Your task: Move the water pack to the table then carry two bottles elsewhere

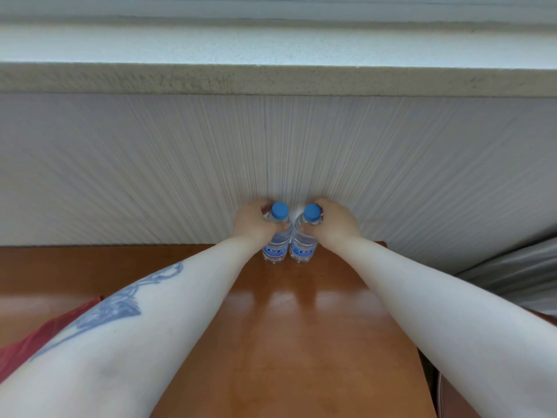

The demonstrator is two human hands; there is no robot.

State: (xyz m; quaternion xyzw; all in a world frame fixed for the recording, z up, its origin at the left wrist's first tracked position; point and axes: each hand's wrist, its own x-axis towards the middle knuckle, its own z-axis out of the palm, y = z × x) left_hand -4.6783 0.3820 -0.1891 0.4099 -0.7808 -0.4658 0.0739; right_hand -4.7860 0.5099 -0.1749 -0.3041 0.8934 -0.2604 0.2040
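Head view, two bottles (289,239) gripped, ribbed wall (271,152) behind

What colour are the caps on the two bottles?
Both caps are blue, seen clearly in the head view.

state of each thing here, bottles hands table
left bottle: upright, blue cap on, base at the table's far edge
right bottle: upright, capped, beside the left one
left hand: wrapped around left bottle
right hand: wrapped around right bottle
wooden table: glossy, bearing both bottles
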